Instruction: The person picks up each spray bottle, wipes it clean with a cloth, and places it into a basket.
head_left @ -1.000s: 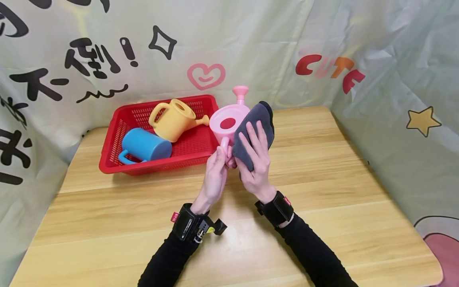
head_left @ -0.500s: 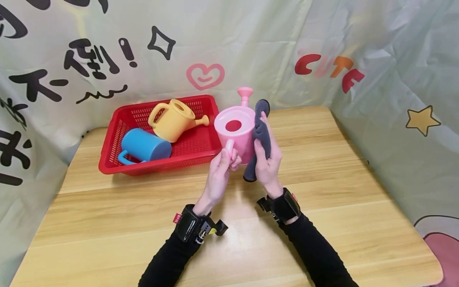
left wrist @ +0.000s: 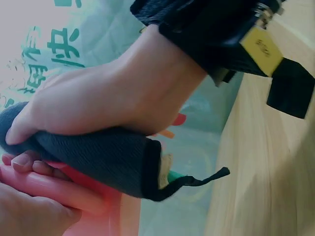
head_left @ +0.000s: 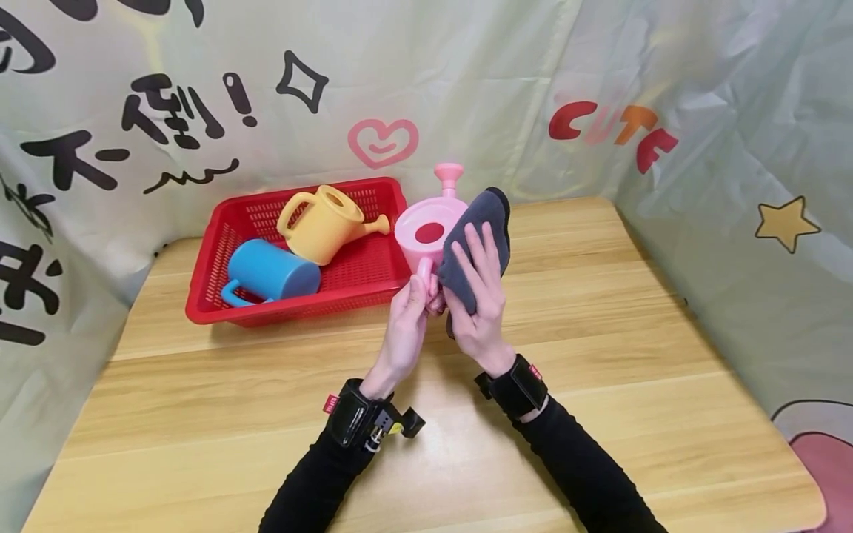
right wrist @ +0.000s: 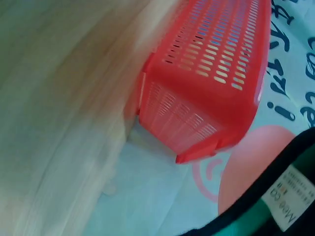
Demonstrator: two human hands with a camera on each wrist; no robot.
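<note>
My left hand [head_left: 405, 326] grips the handle of a pink watering can [head_left: 413, 215], held up at the basket's right end with its spout pointing away. Against the can's right side, my right hand [head_left: 481, 296] holds a dark grey cloth [head_left: 489, 207], fingers spread over it and back of the hand showing. In the left wrist view the folded cloth [left wrist: 103, 157] lies between the right hand [left wrist: 108, 98] and the pink can. The right wrist view catches the cloth's black edge and white label [right wrist: 290, 196], with part of the pink can [right wrist: 256, 167] beside it.
A red plastic basket [head_left: 293, 314] stands at the back left of the wooden table [head_left: 600, 333]. Inside lie a yellow watering can [head_left: 320, 226] and a blue can [head_left: 269, 268] with a handle. A printed fabric sheet [head_left: 480, 89] hangs behind the table.
The right hand turned the cloth edge-on at the can's side half a second ago, then laid it broad side over it again. The pink can swung right, then slightly back left.
</note>
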